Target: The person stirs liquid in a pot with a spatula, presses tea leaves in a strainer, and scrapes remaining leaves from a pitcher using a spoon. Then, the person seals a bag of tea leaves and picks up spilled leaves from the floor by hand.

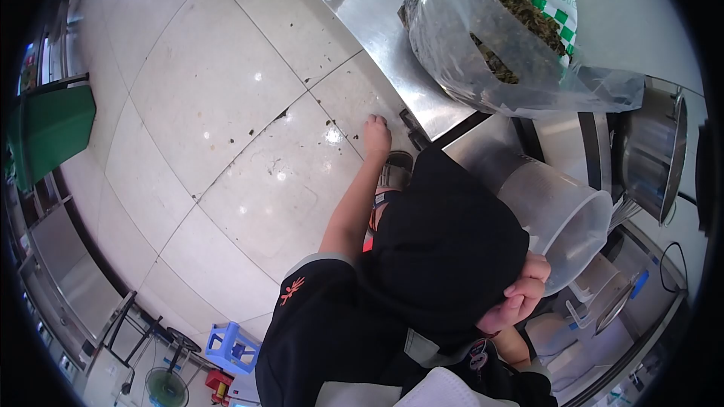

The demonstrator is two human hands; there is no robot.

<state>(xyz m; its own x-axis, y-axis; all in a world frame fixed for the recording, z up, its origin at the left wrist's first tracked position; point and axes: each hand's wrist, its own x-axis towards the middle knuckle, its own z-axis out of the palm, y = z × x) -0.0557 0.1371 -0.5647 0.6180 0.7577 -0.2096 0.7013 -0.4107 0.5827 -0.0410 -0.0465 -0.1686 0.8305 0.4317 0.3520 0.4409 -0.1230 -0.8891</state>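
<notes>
My left arm reaches forward and down, and my left hand [378, 138] hangs over the tiled floor with its fingers curled in; nothing shows in it. My right hand [517, 295] is closed at the edge of a rounded black cloth thing that looks like a cap [452, 226], in front of my chest. That black shape hides much of my body. Just beyond my right hand lies a large clear plastic tub [554, 215], tipped on its side with its mouth to the right. A shoe [398, 160] shows below my left forearm.
On a steel counter [381, 30] sits a clear plastic bag [445, 45] of dark dried leaves [520, 11] with a white-and-green packet. Leaf bits lie on the floor [226, 98]. A steel pot [652, 154] stands right, a green bin [53, 132] left, a blue stool [231, 348] lower left.
</notes>
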